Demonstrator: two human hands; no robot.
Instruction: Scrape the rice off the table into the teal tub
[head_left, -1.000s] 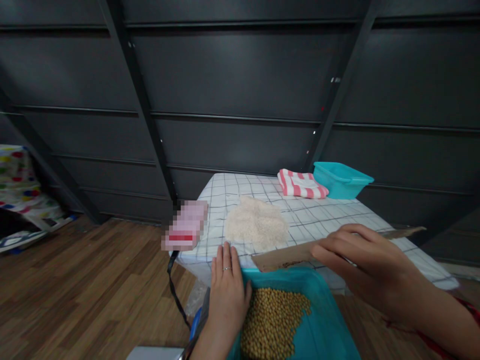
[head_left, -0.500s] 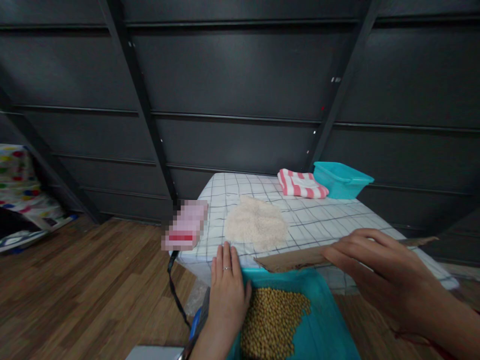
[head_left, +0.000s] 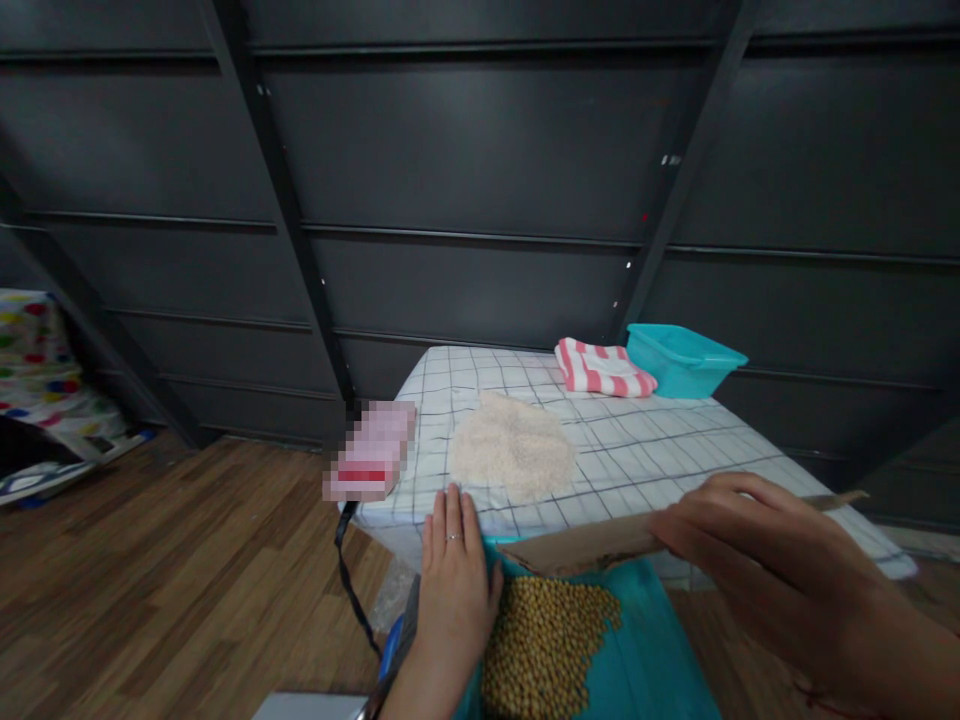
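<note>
My right hand (head_left: 765, 560) grips a strip of brown cardboard (head_left: 585, 545), its fingers closed over the strip's middle. The cardboard's left end hangs over the far rim of a turquoise bin (head_left: 660, 640). Inside the bin lies a heap of yellowish-brown beans (head_left: 551, 640), mostly toward its left side. My left hand (head_left: 454, 580) rests with fingers stretched out at the bin's left edge, its fingertips by the table edge. Beyond the bin, a flat pile of pale grains (head_left: 514, 445) is spread on the checked tablecloth (head_left: 637, 440).
A folded red-and-white striped towel (head_left: 604, 368) and another turquoise bin (head_left: 682, 360) stand at the table's back right. A blurred pink package (head_left: 373, 450) lies at the left corner, with a black strap (head_left: 345, 575) hanging below. A dark panelled wall (head_left: 480, 150) rises behind.
My right hand has lowered slightly and come nearer, bringing the cardboard strip down over the bin's far part. My left hand has stayed in place.
</note>
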